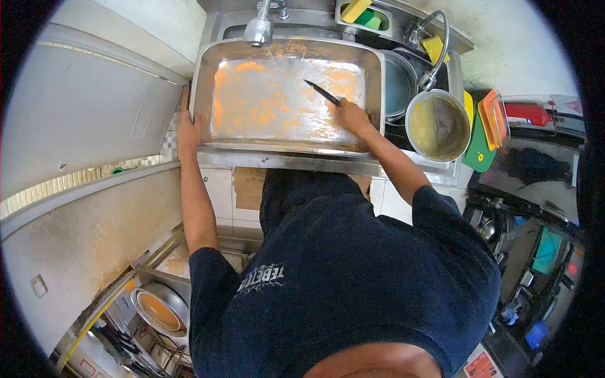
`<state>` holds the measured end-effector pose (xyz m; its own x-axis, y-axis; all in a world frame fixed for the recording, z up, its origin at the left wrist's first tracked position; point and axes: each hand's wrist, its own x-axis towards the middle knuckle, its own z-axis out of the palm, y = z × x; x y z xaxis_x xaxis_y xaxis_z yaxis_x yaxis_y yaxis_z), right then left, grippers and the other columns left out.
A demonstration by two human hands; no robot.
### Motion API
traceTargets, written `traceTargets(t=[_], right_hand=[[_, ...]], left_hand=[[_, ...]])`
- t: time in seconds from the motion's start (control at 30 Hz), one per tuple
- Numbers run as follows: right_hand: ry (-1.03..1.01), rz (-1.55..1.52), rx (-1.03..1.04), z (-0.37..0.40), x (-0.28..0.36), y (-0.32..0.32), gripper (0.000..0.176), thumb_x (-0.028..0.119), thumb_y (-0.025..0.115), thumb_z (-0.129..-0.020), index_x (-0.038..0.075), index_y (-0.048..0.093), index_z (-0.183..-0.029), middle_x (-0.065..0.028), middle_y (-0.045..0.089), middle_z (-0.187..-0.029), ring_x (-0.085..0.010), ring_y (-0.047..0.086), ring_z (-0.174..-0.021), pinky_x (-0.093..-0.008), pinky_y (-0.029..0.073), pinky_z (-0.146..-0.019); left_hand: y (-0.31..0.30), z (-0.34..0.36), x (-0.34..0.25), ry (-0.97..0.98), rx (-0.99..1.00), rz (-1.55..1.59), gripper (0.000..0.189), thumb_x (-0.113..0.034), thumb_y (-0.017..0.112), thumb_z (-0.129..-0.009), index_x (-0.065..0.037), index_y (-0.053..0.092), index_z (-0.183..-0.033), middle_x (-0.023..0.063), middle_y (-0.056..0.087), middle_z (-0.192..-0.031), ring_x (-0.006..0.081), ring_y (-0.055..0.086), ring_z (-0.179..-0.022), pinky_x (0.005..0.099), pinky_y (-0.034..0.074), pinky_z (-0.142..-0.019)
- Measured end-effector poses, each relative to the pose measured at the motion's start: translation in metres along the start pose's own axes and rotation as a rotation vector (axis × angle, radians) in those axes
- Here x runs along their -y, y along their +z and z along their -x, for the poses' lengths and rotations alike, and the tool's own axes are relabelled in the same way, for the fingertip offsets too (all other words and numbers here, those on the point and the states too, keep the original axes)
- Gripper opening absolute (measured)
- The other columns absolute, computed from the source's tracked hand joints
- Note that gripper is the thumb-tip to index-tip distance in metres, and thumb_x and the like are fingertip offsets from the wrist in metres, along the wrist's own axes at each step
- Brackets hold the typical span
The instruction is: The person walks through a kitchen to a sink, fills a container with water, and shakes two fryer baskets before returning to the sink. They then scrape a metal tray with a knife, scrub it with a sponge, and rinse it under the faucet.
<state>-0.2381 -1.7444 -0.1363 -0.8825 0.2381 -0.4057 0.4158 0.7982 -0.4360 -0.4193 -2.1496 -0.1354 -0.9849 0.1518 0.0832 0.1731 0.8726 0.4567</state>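
My left hand (188,129) grips the rim of the tray (265,82); my right hand (350,116) is closed round a knife (321,92), its blade just beyond the knuckles. I'd scrape at a shallow angle, bracing the tray hard.

Stainless counter (296,162), white wall (523,44), beige cabinet doors (249,189) below.

Both bare arms reach forward from the shoulders; the left arm runs nearly straight, elbow barely bent, wrist in line with the forearm; the left hand (189,130) lies flat, fingers stretched ahead rather than curled; the right arm bends at the elbow, forearm slanting inward and forward, wrist slightly cocked; the right hand (350,117) is curled into a tight closed grip, knuckles uppermost.
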Motion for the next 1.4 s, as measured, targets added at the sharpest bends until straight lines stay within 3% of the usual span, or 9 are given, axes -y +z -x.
traceTargets(t=[0.13,0.27,0.3,0.63,0.7,0.8,0.93,1.0,1.4], right_hand=[[-0.157,0.109,0.189,0.008,0.004,0.021,0.029,0.024,0.045,-0.082,-0.001,0.05,-0.094,-0.027,0.058,-0.085,-0.0386,0.057,-0.085,-0.0478,0.043,-0.076],[-0.121,-0.006,-0.06,0.004,0.008,0.013,0.024,0.023,0.037,-0.086,0.002,0.049,-0.09,-0.0252,0.058,-0.073,-0.0417,0.057,-0.073,-0.0496,0.043,-0.069],[-0.253,0.076,0.034,0.001,0.006,0.027,0.026,0.025,0.038,-0.085,0.002,0.049,-0.092,-0.0257,0.058,-0.074,-0.0413,0.057,-0.073,-0.0494,0.044,-0.068],[-0.217,0.218,0.049,-0.014,0.023,0.014,0.035,0.03,0.036,-0.086,0.0,0.052,-0.092,-0.0248,0.059,-0.082,-0.0411,0.058,-0.078,-0.0495,0.044,-0.072],[-0.072,0.156,0.018,-0.01,0.04,-0.001,0.037,0.033,0.037,-0.086,0.0,0.052,-0.092,-0.0248,0.059,-0.081,-0.0424,0.057,-0.076,-0.0494,0.045,-0.072],[-0.244,0.25,0.084,0.002,0.047,0.013,0.037,0.033,0.037,-0.085,0.001,0.053,-0.093,-0.0237,0.06,-0.08,-0.0408,0.058,-0.076,-0.0486,0.046,-0.071],[-0.114,0.181,0.068,-0.019,0.044,0.0,0.04,0.035,0.036,-0.086,0.002,0.056,-0.095,-0.0233,0.061,-0.084,-0.0386,0.059,-0.076,-0.0471,0.047,-0.071],[-0.249,0.246,0.135,-0.001,0.057,0.012,0.044,0.038,0.033,-0.086,0.002,0.058,-0.093,-0.021,0.061,-0.085,-0.0385,0.059,-0.078,-0.0458,0.047,-0.072],[-0.263,0.381,0.164,-0.008,0.059,0.005,0.045,0.04,0.033,-0.088,0.003,0.059,-0.09,-0.0201,0.062,-0.081,-0.0352,0.06,-0.078,-0.0452,0.048,-0.07]], left_hand=[[0.001,-0.003,0.0,-0.028,0.03,0.016,0.04,-0.036,0.052,-0.083,0.003,0.051,-0.093,0.027,0.056,-0.087,0.0434,0.053,-0.083,0.0458,0.042,-0.069],[-0.007,0.0,-0.012,-0.057,0.038,-0.105,0.041,-0.037,0.05,-0.083,0.002,0.05,-0.094,0.0262,0.057,-0.088,0.0429,0.054,-0.084,0.0473,0.042,-0.07],[-0.008,0.003,-0.015,-0.094,0.064,-0.11,0.041,-0.038,0.049,-0.083,0.001,0.05,-0.094,0.0261,0.057,-0.088,0.0429,0.054,-0.084,0.0476,0.042,-0.07],[-0.001,-0.002,-0.01,-0.082,0.042,-0.118,0.042,-0.039,0.049,-0.083,0.0,0.05,-0.096,0.0256,0.058,-0.088,0.043,0.054,-0.084,0.0482,0.042,-0.071],[-0.006,0.004,-0.015,-0.068,-0.005,-0.11,0.041,-0.038,0.049,-0.083,0.001,0.05,-0.098,0.026,0.058,-0.087,0.0435,0.054,-0.085,0.0483,0.042,-0.071],[-0.004,-0.002,-0.009,-0.052,0.04,-0.106,0.043,-0.038,0.05,-0.083,0.001,0.049,-0.101,0.0262,0.057,-0.09,0.0431,0.054,-0.087,0.0479,0.042,-0.073],[-0.007,0.001,-0.014,-0.103,0.087,-0.1,0.036,-0.034,0.048,-0.083,0.001,0.048,-0.091,0.0251,0.056,-0.092,0.0408,0.054,-0.086,0.0477,0.042,-0.073],[-0.008,-0.005,-0.015,-0.134,0.122,-0.132,0.044,-0.038,0.049,-0.083,0.001,0.049,-0.104,0.0264,0.056,-0.097,0.0422,0.053,-0.09,0.0471,0.042,-0.076],[0.023,-0.001,-0.024,-0.155,0.113,-0.048,0.039,-0.037,0.047,-0.083,-0.001,0.048,-0.098,0.0258,0.059,-0.085,0.0417,0.056,-0.082,0.0481,0.043,-0.072]])
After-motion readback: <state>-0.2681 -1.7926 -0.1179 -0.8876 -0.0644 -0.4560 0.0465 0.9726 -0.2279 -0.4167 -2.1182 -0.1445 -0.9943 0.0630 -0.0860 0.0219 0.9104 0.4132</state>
